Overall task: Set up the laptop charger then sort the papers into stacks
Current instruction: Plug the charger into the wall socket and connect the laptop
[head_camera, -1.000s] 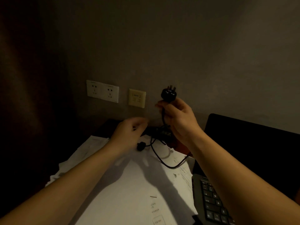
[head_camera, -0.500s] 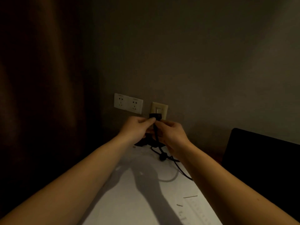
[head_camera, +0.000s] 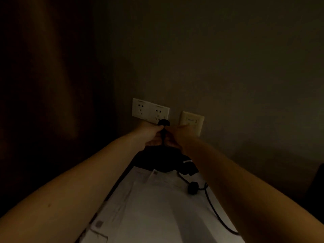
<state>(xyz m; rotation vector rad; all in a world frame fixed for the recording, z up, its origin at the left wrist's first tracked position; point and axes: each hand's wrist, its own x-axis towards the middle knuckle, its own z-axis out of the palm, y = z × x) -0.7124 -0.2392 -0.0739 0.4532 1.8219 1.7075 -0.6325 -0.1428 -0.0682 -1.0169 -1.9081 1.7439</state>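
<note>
Left hand and right hand gripped the black moulded charger plug at the white double wall socket's lower edge, seemingly not yet seated; white papers below the socket lay unsorted.

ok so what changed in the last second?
The plug went from raised in the right hand alone, right of the beige plate, leftward to the lower edge of the white double socket, at its right outlet. The left hand came in and now grips it too. Whether it is seated cannot be told. The cable still trails over the papers.
</note>
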